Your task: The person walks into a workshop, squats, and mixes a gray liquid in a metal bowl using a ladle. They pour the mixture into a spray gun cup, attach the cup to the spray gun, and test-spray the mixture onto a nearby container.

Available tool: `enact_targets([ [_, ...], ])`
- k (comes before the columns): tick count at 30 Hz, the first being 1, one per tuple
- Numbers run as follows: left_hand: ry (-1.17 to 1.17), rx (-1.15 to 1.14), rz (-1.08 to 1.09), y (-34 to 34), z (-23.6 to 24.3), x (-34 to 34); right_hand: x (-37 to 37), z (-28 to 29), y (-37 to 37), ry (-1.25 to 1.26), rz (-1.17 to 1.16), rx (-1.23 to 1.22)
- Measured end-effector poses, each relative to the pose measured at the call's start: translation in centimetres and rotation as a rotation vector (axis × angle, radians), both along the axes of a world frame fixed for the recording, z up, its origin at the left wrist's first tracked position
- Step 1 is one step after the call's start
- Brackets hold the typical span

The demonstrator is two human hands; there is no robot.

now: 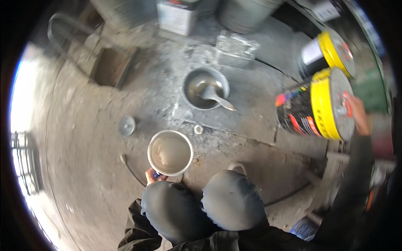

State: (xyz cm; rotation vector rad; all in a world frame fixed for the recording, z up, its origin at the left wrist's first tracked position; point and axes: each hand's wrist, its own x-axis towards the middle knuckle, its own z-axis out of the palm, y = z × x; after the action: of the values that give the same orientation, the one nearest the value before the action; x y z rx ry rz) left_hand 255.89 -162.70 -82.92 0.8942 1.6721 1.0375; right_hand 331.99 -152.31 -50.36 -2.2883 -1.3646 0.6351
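Near my left knee, my left hand [154, 176] is closed at the side of a round metal cup [170, 152], with a small blue part showing at the fingers. The cup has a pale inside with a cloudy beige film or liquid low in it. Out to the far right, my right hand [358, 113] is closed at the red cap [347, 104] on the grey lid of a black and yellow bucket [320, 104]. Motion blurs the fingers there, and part of the cap is hidden behind them.
A grey basin [187, 94] with a ladle [213, 96] in it stands ahead on a stained slab. Behind it is a silvery foil-covered block [235, 50]. A second bucket [331, 54], a white tin [178, 19], a metal dustpan [109, 69] and a round lid [127, 126] stand around.
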Motion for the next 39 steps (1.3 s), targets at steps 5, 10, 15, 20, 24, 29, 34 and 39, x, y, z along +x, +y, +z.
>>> enact_targets([
  [5,0.289,-0.033,0.029,-1.3,6.6,-2.6,-18.6,3.1,5.7,-0.603,0.277,0.614],
  [10,0.273,-0.111,0.364,-7.3,13.2,-5.7,-47.2,-9.7,10.2,0.548,0.884,0.489],
  [15,0.393,-0.223,0.659,-12.4,18.1,-6.9,-61.7,-25.7,13.1,0.512,1.119,0.076],
  [20,0.403,-0.216,0.896,-21.5,18.2,-6.8,-69.1,-33.4,14.6,0.261,1.256,0.04],
  [24,0.367,-0.371,0.978,-24.1,17.8,-6.0,-72.4,-36.2,16.6,0.172,1.183,0.094],
  [29,0.3,-0.434,0.967,-28.6,15.6,-5.7,-76.1,-37.6,15.0,0.105,1.202,0.068],
  [34,0.199,-0.347,0.843,-24.5,13.6,-7.4,-75.6,-36.7,16.0,0.126,1.127,0.098],
  [39,0.128,-0.276,0.766,-20.9,12.4,-8.3,-75.3,-36.3,15.0,0.079,1.191,0.059],
])
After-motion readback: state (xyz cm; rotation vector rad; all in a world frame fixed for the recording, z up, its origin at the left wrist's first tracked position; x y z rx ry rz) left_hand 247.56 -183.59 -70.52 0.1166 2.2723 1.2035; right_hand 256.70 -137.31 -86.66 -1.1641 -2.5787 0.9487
